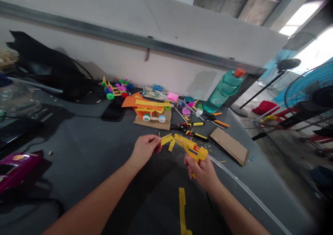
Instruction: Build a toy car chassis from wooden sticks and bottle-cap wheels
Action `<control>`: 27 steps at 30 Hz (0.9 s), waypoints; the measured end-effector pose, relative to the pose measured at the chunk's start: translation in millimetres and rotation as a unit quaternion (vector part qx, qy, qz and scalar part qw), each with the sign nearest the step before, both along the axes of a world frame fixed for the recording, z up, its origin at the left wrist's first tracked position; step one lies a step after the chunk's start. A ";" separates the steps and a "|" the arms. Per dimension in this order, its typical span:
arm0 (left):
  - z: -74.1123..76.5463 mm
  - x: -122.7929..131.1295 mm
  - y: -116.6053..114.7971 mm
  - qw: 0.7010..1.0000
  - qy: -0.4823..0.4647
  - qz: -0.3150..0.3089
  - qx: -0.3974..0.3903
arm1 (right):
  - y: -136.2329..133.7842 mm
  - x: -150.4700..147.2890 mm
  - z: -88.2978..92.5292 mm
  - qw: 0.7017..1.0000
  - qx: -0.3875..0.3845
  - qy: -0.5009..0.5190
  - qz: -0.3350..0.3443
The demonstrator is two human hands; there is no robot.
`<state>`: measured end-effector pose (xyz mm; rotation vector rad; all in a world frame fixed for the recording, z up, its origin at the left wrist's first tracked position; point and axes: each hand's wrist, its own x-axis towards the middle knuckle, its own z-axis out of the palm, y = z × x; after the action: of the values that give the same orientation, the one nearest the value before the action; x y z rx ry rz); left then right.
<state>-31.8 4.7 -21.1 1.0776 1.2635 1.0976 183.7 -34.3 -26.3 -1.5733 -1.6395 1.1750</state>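
Observation:
My left hand (144, 150) pinches yellow foam strips (167, 140) between its fingertips. My right hand (201, 172) grips a yellow hot glue gun (191, 148), whose nozzle points left, right beside the strips. A long clear glue stick (249, 193) runs from the back of the gun toward the lower right. Another yellow strip (182, 209) lies on the dark tabletop (109, 151) below my hands. Small crumbs are scattered around the gun.
Ahead lie a cardboard piece (229, 145), cutters (195, 135), and a toy car (153, 117) on orange foam. Another toy (116, 89), a green bottle (223, 91) and a phone (113, 110) stand beyond. A wall rises behind the table, and fans (309, 89) stand right.

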 end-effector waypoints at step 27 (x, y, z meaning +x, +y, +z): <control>1.1 0.0 -0.4 0.999 0.034 0.007 0.019 | -9.5 -11.9 3.3 0.997 0.029 -0.009 0.072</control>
<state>-31.8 4.4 -20.1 1.1447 1.3112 1.1074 171.8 -43.8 -23.0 -1.4555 -1.8075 1.1770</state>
